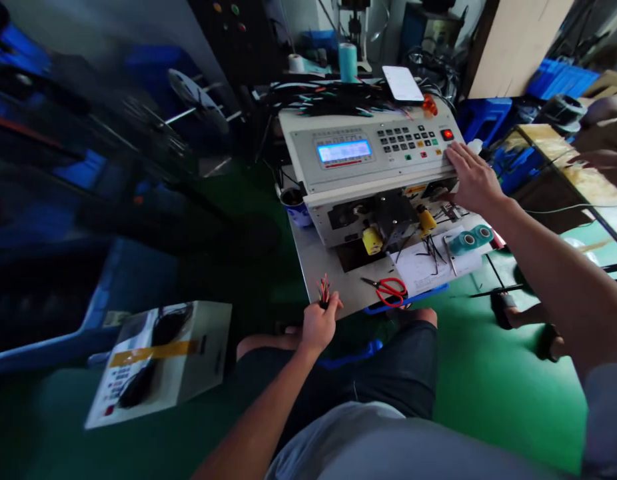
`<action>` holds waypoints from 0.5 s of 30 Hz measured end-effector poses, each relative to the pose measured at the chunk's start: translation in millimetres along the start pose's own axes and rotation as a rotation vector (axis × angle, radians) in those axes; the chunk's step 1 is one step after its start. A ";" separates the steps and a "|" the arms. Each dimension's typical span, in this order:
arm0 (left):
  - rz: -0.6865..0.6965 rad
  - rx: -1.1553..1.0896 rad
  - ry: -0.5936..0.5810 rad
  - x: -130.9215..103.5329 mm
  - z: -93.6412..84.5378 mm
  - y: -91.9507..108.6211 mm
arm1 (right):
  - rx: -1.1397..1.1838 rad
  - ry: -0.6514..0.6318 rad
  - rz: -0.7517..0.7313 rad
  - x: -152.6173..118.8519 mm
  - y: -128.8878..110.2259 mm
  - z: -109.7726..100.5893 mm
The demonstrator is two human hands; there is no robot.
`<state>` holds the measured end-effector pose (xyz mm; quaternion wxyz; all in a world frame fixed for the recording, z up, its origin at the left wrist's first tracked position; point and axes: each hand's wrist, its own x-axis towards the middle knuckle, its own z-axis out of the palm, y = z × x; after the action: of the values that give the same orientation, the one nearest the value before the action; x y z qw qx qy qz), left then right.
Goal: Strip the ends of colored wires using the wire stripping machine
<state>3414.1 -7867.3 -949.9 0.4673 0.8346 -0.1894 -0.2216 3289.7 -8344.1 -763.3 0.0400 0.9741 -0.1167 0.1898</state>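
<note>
My left hand (319,327) is closed around a bundle of thin wires (324,291), whose reddish ends stick up above the fingers. My right hand (473,177) lies with outstretched fingers on the right corner of a wire-cutting machine (333,187), just below its red switch (447,135). Its thumb reaches down toward the front edge. The machine's display (344,152) is lit blue. Red-handled scissors (388,291) lie on the metal bench top (313,267), right of my left hand. Yellow knobs (372,241) show on the machine's front.
Teal spools (471,240) and dark wire pieces sit on a paper sheet (421,270). A phone (402,83) and dark cables (328,99) rest atop the machine. A white box (203,353) stands at lower left. Another person's hand (601,160) is at far right.
</note>
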 end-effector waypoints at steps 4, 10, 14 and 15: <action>0.030 -0.051 -0.058 1.0 -4.5 0.0 | -0.092 -0.140 0.079 9.8 -35.5 -40.3; 0.090 -0.025 -0.151 -2.4 -11.9 2.0 | -0.032 -0.011 -0.415 56.3 -192.1 -92.0; 0.245 -0.047 -0.166 -5.1 -12.0 -4.5 | -0.048 -0.208 -0.512 103.7 -266.4 -57.2; 0.301 -0.048 -0.168 -5.8 -10.8 -7.4 | -0.041 -0.223 -0.491 113.3 -274.2 -46.1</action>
<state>3416.0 -7853.2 -950.2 0.4974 0.7640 -0.3454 -0.2226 3441.7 -8096.7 -687.0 0.0914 0.9870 0.1155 0.0636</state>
